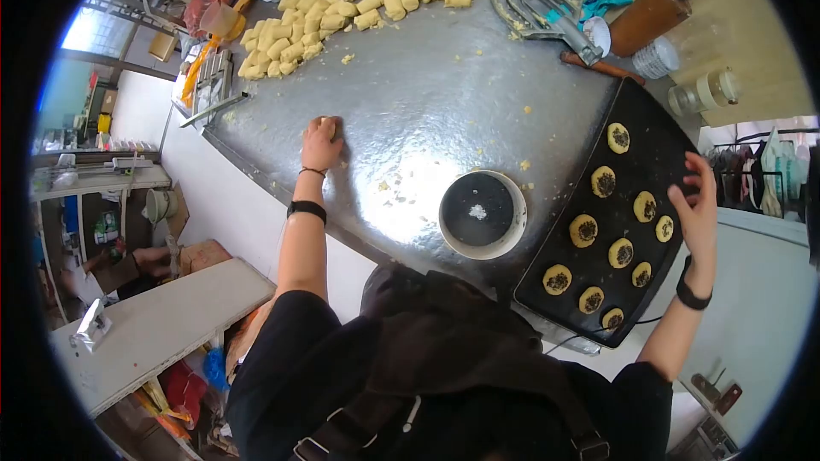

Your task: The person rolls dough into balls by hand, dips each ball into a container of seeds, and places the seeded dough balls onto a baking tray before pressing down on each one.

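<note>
My left hand (322, 145) rests on the metal tabletop with its fingers curled in. Whether anything is inside them is hidden. At the far right, my right hand (700, 209) has its fingers apart by the right edge of a black baking tray (555, 235). No object shows in it. Several round, flat dough pieces (583, 230) with dark, crumbly topping lie in rows on the tray. Between my hands stands a round, white-rimmed vessel (519, 226), dark inside with a small white patch in the middle.
Many cut dough pieces (295, 30) are heaped at the table's far left. Metal mixer beaters (534, 8), a wooden rolling pin (598, 64) and a jar (705, 92) sit at the back right. A metal rack-like tool (212, 81) lies at the left edge. Crumbs dot the tabletop (410, 94).
</note>
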Action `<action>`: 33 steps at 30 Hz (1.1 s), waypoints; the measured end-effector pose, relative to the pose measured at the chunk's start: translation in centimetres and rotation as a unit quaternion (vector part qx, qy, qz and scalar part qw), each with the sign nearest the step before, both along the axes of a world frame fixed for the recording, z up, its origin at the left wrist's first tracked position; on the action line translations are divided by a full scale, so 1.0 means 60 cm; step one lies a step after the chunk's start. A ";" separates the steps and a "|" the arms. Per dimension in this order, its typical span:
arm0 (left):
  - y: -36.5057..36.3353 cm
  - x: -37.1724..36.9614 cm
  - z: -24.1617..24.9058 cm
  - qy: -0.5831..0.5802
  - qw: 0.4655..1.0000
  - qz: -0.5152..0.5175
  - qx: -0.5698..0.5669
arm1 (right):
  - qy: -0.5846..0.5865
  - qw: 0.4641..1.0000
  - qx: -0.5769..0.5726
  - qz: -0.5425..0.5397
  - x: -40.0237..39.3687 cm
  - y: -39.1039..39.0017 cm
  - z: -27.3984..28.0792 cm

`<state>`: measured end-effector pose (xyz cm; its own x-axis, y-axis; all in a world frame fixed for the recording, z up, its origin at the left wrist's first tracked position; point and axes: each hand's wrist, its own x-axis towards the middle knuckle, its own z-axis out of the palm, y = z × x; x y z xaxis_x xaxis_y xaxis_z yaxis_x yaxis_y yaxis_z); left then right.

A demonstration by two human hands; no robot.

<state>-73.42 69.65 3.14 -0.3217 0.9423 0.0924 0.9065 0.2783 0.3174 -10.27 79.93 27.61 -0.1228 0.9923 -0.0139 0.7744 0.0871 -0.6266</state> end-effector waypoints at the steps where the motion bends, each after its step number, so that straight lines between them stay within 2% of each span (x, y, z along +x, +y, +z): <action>1: 0.000 -0.015 -0.009 -0.015 1.000 -0.012 -0.009 | 0.011 1.000 0.004 -0.006 -0.003 -0.028 0.016; 7: -0.007 -0.033 0.005 -0.094 0.995 0.023 0.027 | 0.011 1.000 0.014 -0.017 -0.020 -0.171 0.079; 13: -0.019 -0.047 0.018 -0.134 0.989 0.066 -0.007 | 0.047 0.998 0.032 -0.021 -0.056 -0.248 0.104; 16: -0.032 -0.052 -0.003 -0.037 0.999 0.018 0.015 | 0.048 0.998 0.026 -0.014 -0.068 -0.268 0.108; 19: -0.038 -0.028 0.040 -0.078 0.996 0.025 -0.038 | 0.049 0.999 0.019 -0.008 -0.082 -0.285 0.108; 20: -0.035 -0.037 0.034 -0.055 0.998 0.026 -0.011 | 0.058 0.998 0.018 -0.006 -0.086 -0.291 0.110; 22: -0.021 -0.063 0.009 -0.006 0.999 0.032 0.039 | 0.052 0.999 0.014 -0.009 -0.083 -0.300 0.106; 28: 0.068 -0.159 0.024 -0.103 0.989 0.083 0.065 | 0.056 0.998 0.016 -0.033 -0.135 -0.321 0.117; 33: 0.181 -0.252 0.042 -0.060 0.989 0.109 0.082 | 0.070 0.996 0.005 -0.057 -0.172 -0.320 0.109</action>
